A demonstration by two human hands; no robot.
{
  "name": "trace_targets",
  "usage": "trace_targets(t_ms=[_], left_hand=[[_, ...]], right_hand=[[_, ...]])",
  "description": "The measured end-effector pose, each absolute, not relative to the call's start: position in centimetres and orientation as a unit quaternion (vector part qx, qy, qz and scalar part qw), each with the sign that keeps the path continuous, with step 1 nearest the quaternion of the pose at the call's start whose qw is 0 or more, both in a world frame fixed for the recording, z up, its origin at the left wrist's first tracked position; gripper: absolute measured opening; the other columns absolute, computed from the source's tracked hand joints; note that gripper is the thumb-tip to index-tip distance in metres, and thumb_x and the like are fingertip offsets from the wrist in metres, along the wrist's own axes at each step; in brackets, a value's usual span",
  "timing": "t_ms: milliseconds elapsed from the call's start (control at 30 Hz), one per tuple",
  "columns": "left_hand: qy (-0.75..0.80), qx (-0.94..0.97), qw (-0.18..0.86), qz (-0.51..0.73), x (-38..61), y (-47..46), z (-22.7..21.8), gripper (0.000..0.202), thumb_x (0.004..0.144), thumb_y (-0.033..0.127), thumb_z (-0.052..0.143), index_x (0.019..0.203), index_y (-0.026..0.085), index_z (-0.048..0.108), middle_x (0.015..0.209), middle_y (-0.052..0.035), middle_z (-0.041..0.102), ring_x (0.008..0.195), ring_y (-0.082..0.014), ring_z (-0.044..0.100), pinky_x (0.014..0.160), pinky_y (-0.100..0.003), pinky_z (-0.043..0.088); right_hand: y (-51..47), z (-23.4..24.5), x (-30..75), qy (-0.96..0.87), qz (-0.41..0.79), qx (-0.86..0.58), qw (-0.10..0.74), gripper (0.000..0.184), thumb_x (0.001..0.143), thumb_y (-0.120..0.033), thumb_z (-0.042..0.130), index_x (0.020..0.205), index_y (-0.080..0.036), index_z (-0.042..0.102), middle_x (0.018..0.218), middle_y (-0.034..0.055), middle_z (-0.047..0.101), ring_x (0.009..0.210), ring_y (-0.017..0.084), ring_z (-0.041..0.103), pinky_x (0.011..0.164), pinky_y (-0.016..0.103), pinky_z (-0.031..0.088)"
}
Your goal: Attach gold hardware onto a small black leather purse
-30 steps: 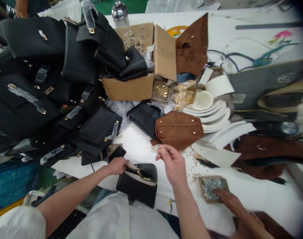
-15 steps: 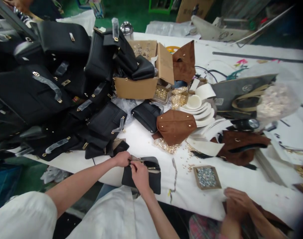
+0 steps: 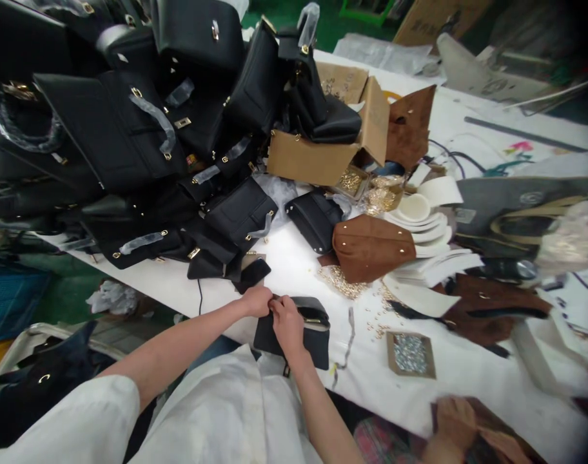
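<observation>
A small black bag (image 3: 309, 330) with a gold clasp stands at the near edge of the white table (image 3: 294, 277). My left hand (image 3: 256, 300) grips its upper left corner, fingers curled. Beside it my right hand (image 3: 287, 324) pinches the bag's top edge, fingers pressed together on the opening. The two hands touch each other. Gold studs (image 3: 342, 282) lie scattered just beyond the bag, next to a brown suede piece (image 3: 371, 247).
A tall heap of black bags (image 3: 144, 142) fills the left. A cardboard box (image 3: 323, 145) stands behind. A small tray of silver studs (image 3: 410, 353) and white curved pieces (image 3: 420, 222) lie right. Another person's hand (image 3: 451, 419) rests at the bottom right.
My right hand came back from the studs to the bag's top, joining my left. The view swung left. The other person's hand left the silver stud tray.
</observation>
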State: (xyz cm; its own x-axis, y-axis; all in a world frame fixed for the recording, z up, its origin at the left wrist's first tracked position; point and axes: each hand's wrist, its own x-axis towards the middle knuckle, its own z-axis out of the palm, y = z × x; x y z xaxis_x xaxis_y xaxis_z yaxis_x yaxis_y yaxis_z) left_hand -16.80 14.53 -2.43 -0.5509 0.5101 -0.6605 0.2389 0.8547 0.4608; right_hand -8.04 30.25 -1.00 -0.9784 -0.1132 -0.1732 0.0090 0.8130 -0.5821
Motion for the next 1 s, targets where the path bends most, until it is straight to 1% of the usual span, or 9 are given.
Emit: trace_targets(t_ms=[100,200,267,367,467,567,700,867,1000], left_hand=[[0.869,0.213,0.417,0.163,-16.4,14.5,-2.6,0.023,0.086,0.030,0.065,0.099,0.018,0.080,0.102,-0.0178,0.079,0.098,-0.0354,0.076,0.080,-0.040,0.060],[0.868,0.210,0.418,0.168,-16.5,14.6,-3.0,0.023,0.085,0.033,0.068,0.099,0.019,0.080,0.105,-0.0164,0.079,0.102,-0.0348,0.075,0.081,-0.039,0.060],[0.866,0.205,0.423,0.170,-16.8,14.6,-3.2,0.022,0.083,0.034,0.070,0.096,0.019,0.080,0.104,-0.0164,0.079,0.101,-0.0348,0.076,0.080,-0.038,0.059],[0.864,0.194,0.434,0.169,-17.4,14.8,-3.5,0.023,0.079,0.033,0.073,0.094,0.016,0.079,0.100,-0.0172,0.079,0.098,-0.0352,0.076,0.075,-0.037,0.058],[0.859,0.188,0.444,0.171,-18.2,14.9,-3.7,0.022,0.076,0.029,0.074,0.093,0.016,0.078,0.097,-0.0163,0.079,0.094,-0.0338,0.076,0.069,-0.034,0.055],[0.854,0.192,0.451,0.175,-18.7,15.0,-4.0,0.017,0.076,0.028,0.074,0.087,0.015,0.078,0.093,-0.0156,0.079,0.088,-0.0311,0.074,0.066,-0.032,0.052],[0.850,0.199,0.451,0.186,-18.7,15.0,-4.2,0.012,0.078,0.027,0.071,0.081,0.016,0.077,0.088,-0.0138,0.078,0.083,-0.0279,0.072,0.062,-0.031,0.046],[0.845,0.202,0.449,0.208,-18.4,14.8,-4.5,0.011,0.080,0.025,0.068,0.077,0.017,0.075,0.081,-0.0103,0.076,0.076,-0.0241,0.068,0.059,-0.030,0.041],[0.847,0.194,0.446,0.215,-18.5,14.5,-5.2,0.011,0.079,0.023,0.067,0.077,0.016,0.076,0.079,-0.0107,0.075,0.073,-0.0232,0.066,0.059,-0.030,0.040]], right_hand=[[30.4,-1.6,-6.9,0.944,-0.314,-0.033,0.097,0.032,0.110,-0.027,0.044,0.112,-0.026,0.075,0.105,0.0063,0.062,0.093,0.017,0.056,0.081,0.028,0.041],[30.5,-2.1,-5.9,0.945,-0.316,-0.045,0.075,0.033,0.109,-0.025,0.043,0.113,-0.025,0.076,0.106,0.0072,0.062,0.097,0.018,0.055,0.087,0.030,0.042],[30.5,-2.5,-5.6,0.947,-0.313,-0.045,0.061,0.032,0.109,-0.025,0.044,0.112,-0.024,0.076,0.105,0.0074,0.063,0.096,0.019,0.054,0.088,0.031,0.042],[30.6,-3.3,-6.0,0.946,-0.315,-0.047,0.052,0.031,0.108,-0.023,0.046,0.104,-0.024,0.077,0.102,0.0069,0.063,0.094,0.019,0.053,0.085,0.031,0.042],[30.7,-4.2,-6.7,0.946,-0.316,-0.055,0.045,0.030,0.106,-0.023,0.048,0.100,-0.025,0.077,0.099,0.0062,0.064,0.094,0.019,0.054,0.084,0.031,0.042],[30.8,-4.8,-7.2,0.946,-0.318,-0.053,0.033,0.027,0.106,-0.025,0.050,0.102,-0.025,0.077,0.098,0.0056,0.065,0.094,0.019,0.056,0.085,0.032,0.044],[30.9,-5.1,-7.1,0.945,-0.324,-0.047,0.027,0.025,0.106,-0.023,0.050,0.106,-0.025,0.074,0.101,0.0060,0.067,0.096,0.020,0.058,0.088,0.034,0.046],[30.9,-4.8,-6.9,0.956,-0.283,-0.061,0.040,0.023,0.108,-0.025,0.047,0.108,-0.023,0.071,0.103,0.0091,0.063,0.097,0.022,0.056,0.087,0.037,0.044],[30.6,-4.7,-7.5,0.966,-0.236,-0.083,0.061,0.026,0.107,-0.017,0.042,0.109,-0.021,0.067,0.108,0.0114,0.062,0.102,0.025,0.053,0.088,0.040,0.042]])
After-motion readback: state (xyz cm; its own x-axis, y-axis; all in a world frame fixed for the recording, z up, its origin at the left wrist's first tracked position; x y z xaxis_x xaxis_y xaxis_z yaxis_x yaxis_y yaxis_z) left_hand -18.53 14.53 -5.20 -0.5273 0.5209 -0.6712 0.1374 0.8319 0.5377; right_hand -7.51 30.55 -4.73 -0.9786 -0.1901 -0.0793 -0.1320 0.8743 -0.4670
